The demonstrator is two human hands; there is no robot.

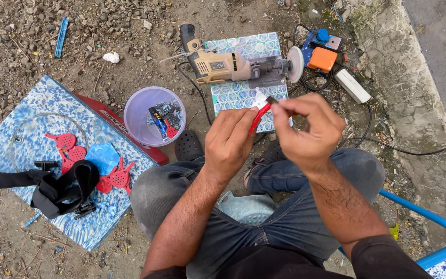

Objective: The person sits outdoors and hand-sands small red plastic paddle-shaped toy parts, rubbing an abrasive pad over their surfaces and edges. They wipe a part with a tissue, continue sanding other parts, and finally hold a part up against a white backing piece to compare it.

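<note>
- Left hand (229,142) pinches the thin red plastic stick (258,118); right hand (305,129) grips its white-tipped upper end, both above the knees.
- Left: several flat red perforated plastic pieces (73,152) lie on the blue patterned board (6,150).
- Middle: translucent purple plastic bowl (140,124) holds a few more.
- Beyond: tan electric drill with grinding disc (233,66) lies idle, so work looks midway.

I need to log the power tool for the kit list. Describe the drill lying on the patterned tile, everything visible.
The drill is a tan, pistol-shaped corded tool with a black handle, plastic-looking body and a grey metal front. It lies on its side across the top of a blue-green patterned tile on the dirt, nose pointing right. A pale round disc is mounted at its tip, standing on edge. A black cable runs from the handle end. Neither hand touches it.
</note>
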